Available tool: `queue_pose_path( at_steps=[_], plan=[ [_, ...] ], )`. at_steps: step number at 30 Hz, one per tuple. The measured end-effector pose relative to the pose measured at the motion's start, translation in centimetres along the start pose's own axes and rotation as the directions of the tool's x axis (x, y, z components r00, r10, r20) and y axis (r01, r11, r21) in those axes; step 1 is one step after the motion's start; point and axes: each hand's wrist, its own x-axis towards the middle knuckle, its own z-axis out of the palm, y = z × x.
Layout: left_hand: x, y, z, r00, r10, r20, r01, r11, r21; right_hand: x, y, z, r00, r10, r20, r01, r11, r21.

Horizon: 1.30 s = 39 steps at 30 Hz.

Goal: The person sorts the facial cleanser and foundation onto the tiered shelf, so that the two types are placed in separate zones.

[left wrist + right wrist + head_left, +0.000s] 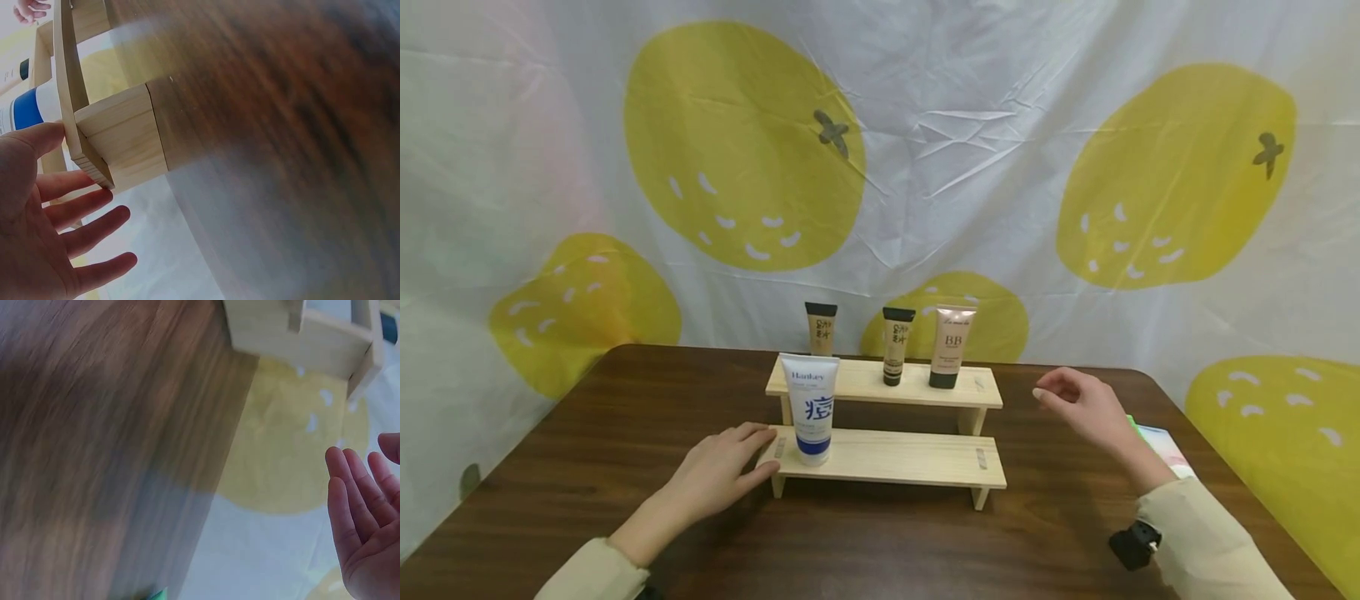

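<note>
A two-step wooden display stand carries several squeeze tubes. On the lower step, near its left end, stands a white and blue Hankey tube. My left hand is at that left end, fingers spread and fingertips at the board's edge. Up on the back step are a pink BB cream tube, a beige black-capped tube and a similar tube, partly hidden behind the Hankey tube. To the right of the stand, my right hand hovers with loosely bent fingers and holds nothing.
Behind my right forearm a flat white and green packet lies on the dark wooden table. A white curtain printed with yellow fruit hangs just past the table's back edge. A black band sits at the right sleeve.
</note>
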Motion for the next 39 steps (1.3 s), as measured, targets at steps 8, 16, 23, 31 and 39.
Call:
queue_pose_path(
  at_steps=[8,16,23,31,39],
  plan=[
    [0.0,0.1,0.0,1.000,0.003,-0.003,-0.003,1.000,0.002,-0.4,2.7,-0.7,0.999,0.046,-0.012,-0.046,0.999,-0.017],
    [0.0,0.1,0.1,1.000,-0.002,0.001,0.002,1.000,0.003,-0.9,4.6,-1.4,0.994,0.110,-0.016,-0.111,0.993,-0.041],
    [0.0,0.0,0.1,1.000,0.006,-0.014,-0.006,1.000,0.005,-1.4,5.7,-2.3,0.989,0.146,-0.016,-0.147,0.986,-0.080],
    [0.1,-0.2,0.3,1.000,0.019,-0.022,-0.018,1.000,0.017,-1.8,7.4,-2.9,0.984,0.173,-0.036,-0.176,0.978,-0.110],
    [0.1,-0.1,0.0,1.000,0.021,-0.017,-0.021,1.000,0.021,-2.3,8.5,-3.7,0.976,0.215,-0.025,-0.217,0.970,-0.108]
  ],
)
